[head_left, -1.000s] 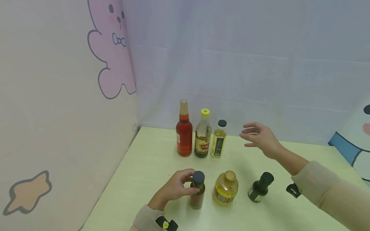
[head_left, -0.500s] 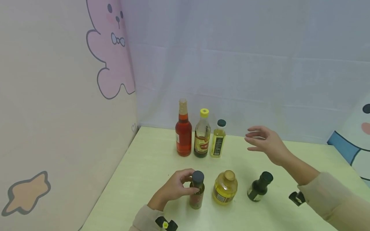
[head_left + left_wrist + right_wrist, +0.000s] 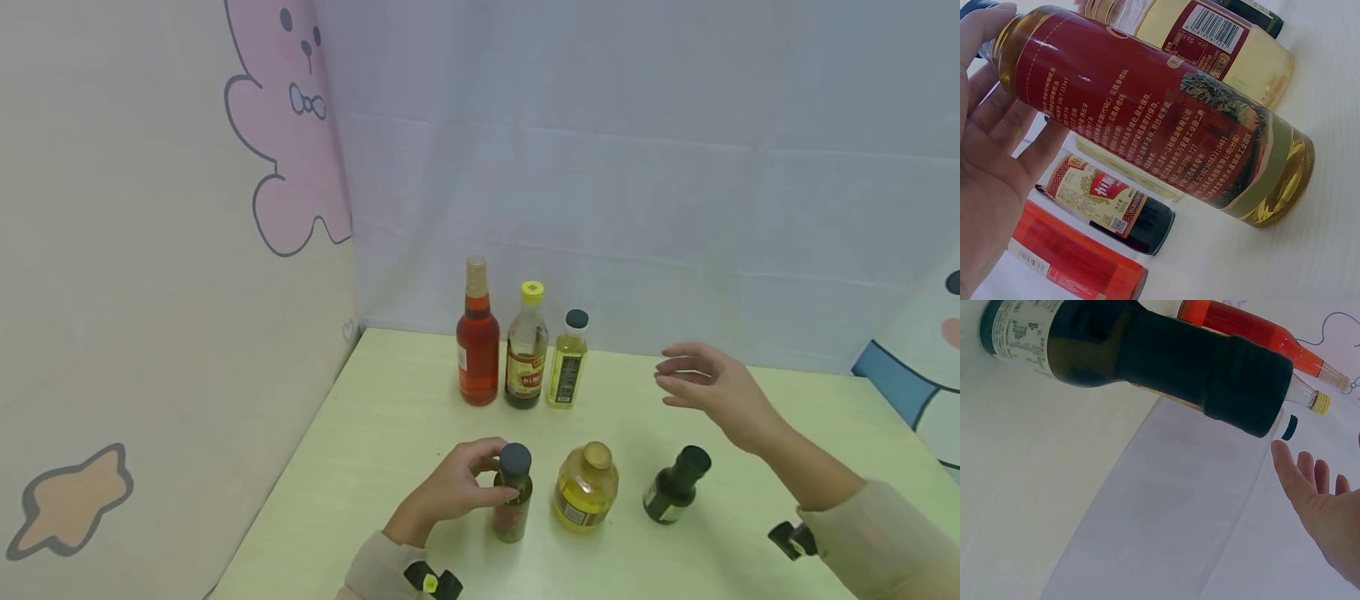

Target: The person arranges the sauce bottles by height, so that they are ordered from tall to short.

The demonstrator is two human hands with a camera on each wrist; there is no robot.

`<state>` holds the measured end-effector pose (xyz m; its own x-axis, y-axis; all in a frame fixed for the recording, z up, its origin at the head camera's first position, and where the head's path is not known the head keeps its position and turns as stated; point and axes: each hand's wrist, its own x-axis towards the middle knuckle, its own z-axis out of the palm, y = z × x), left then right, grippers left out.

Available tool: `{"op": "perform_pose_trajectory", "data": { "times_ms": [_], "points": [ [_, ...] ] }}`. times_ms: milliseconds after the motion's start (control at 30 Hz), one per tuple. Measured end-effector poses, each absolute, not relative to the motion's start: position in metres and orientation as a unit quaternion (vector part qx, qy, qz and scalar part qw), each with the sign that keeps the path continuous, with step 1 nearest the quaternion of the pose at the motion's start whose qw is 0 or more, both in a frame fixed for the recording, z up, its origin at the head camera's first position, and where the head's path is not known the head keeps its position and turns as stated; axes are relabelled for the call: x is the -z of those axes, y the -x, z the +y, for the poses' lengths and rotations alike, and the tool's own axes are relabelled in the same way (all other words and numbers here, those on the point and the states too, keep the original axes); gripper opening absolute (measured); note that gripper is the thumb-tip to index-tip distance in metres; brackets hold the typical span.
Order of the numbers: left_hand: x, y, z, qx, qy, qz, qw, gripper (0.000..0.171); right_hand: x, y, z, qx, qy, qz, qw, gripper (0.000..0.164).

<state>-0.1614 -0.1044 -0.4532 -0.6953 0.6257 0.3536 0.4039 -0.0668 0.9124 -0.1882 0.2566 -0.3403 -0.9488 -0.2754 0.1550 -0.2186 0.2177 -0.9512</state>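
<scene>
My left hand [image 3: 452, 486] holds an upright oil bottle [image 3: 511, 518] near its neck, at the front of the table. Its thumb and fingers reach round just below the dark cap. In the left wrist view, this oil bottle [image 3: 1166, 119] shows a red label over golden oil. My right hand [image 3: 723, 396] is in the air with fingers loosely bent and nothing in them. Below and left of it stands a small dark green bottle [image 3: 670, 497], which looms large in the right wrist view. Between the hands, a round bottle of yellow oil [image 3: 586, 492] stands apart from both.
Behind, in a row, stand a tall red bottle [image 3: 478, 358], a yellow-capped sauce bottle [image 3: 527, 358] and a slim dark-capped oil bottle [image 3: 567, 371]. The pale table [image 3: 390, 442] meets a wall [image 3: 150, 292] at left and a hanging cloth [image 3: 637, 208] at back.
My right hand has moved to the right and back toward me, away from the slim oil bottle in the rear row. The left hand and the bottles have stayed put.
</scene>
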Motion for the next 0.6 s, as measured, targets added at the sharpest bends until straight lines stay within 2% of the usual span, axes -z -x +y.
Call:
{"op": "perform_pose_trajectory", "data": {
  "times_ms": [300, 600],
  "points": [
    [0.453, 0.161, -0.105, -0.621, -0.381, 0.679, 0.088, 0.033, 0.348, 0.176, 0.265, 0.572, 0.183, 0.799, 0.021, 0.031],
    [0.453, 0.162, -0.105, -0.619, -0.378, 0.682, 0.093, 0.034, 0.357, 0.165, 0.271, 0.493, 0.168, 0.854, 0.006, 0.039]
  ]
}}
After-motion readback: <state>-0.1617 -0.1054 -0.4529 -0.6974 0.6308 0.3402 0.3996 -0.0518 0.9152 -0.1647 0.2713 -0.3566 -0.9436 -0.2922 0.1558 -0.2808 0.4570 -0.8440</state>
